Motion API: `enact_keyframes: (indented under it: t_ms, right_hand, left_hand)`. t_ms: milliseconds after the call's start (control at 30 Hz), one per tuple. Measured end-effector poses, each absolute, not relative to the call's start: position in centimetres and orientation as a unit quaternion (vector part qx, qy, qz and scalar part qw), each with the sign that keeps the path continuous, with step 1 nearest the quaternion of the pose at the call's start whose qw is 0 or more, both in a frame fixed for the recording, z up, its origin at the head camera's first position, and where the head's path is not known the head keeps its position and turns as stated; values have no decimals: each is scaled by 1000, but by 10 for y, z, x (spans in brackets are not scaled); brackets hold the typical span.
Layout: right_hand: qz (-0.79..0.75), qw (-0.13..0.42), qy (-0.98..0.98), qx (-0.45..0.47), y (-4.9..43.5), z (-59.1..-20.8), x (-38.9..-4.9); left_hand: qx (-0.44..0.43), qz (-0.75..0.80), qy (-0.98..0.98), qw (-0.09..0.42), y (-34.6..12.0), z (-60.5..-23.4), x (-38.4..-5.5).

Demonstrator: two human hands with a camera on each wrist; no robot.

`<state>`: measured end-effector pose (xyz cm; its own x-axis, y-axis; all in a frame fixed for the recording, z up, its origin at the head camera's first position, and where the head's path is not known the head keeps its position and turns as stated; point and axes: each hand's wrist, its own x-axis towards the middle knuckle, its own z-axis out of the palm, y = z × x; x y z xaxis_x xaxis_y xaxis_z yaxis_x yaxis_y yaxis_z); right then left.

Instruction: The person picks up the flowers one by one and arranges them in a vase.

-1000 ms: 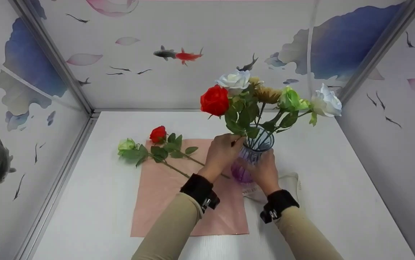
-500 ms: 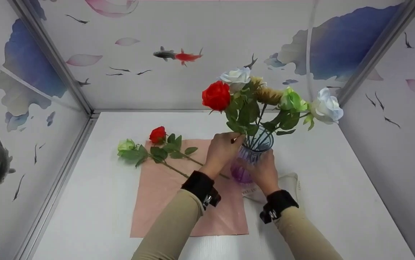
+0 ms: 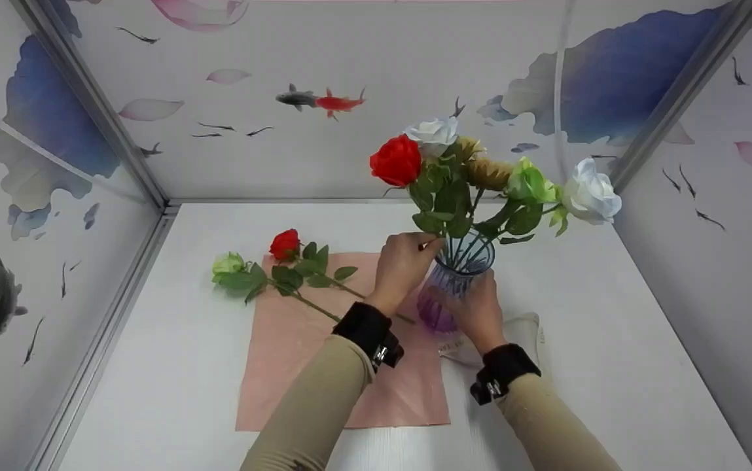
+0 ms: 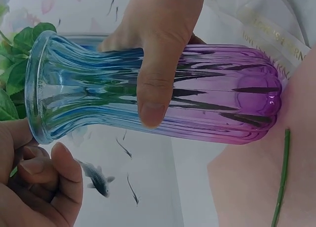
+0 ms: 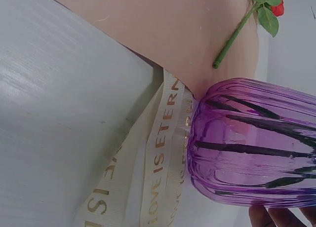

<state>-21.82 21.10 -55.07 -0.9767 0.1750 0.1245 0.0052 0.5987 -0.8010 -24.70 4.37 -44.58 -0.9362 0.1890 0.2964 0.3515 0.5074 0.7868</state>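
Note:
A ribbed glass vase (image 3: 436,311), blue at the top and purple below, stands at the right edge of the pink paper. My right hand (image 3: 480,306) grips its side, the thumb lying across the glass in the left wrist view. My left hand (image 3: 402,267) is at the rim, its curled fingers pinching a flower stem there. Out of the vase rise a red rose (image 3: 396,161), a white rose (image 3: 433,135), tan flowers (image 3: 490,173), a green rose (image 3: 531,183) and another white rose (image 3: 590,191) leaning right. Dark stems show through the purple glass (image 5: 247,138).
A pink sheet of wrapping paper (image 3: 323,386) lies on the white table (image 3: 611,366). Across it lie a red rose (image 3: 285,244) and a green rose (image 3: 228,264). Cream ribbon with gold letters (image 5: 160,158) is bunched beside the vase base. Printed walls enclose the table.
My left hand has risen slightly at the rim, and the red rose and the white rose behind it have shifted up and right. The right hand keeps its grip on the vase.

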Motion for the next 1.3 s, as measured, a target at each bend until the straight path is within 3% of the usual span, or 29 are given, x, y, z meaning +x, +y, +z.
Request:
enact_keyframes:
  t_ms: [767,1300]
  right_hand:
    - [462,90,-881,-49,208,-551,-219]
    - [418,101,-902,-45,211,-552,-219]
  left_hand:
    - [-67,-448,-884,114,53,-439,-251]
    - [-72,-554,-829,11,45,-448,-250]
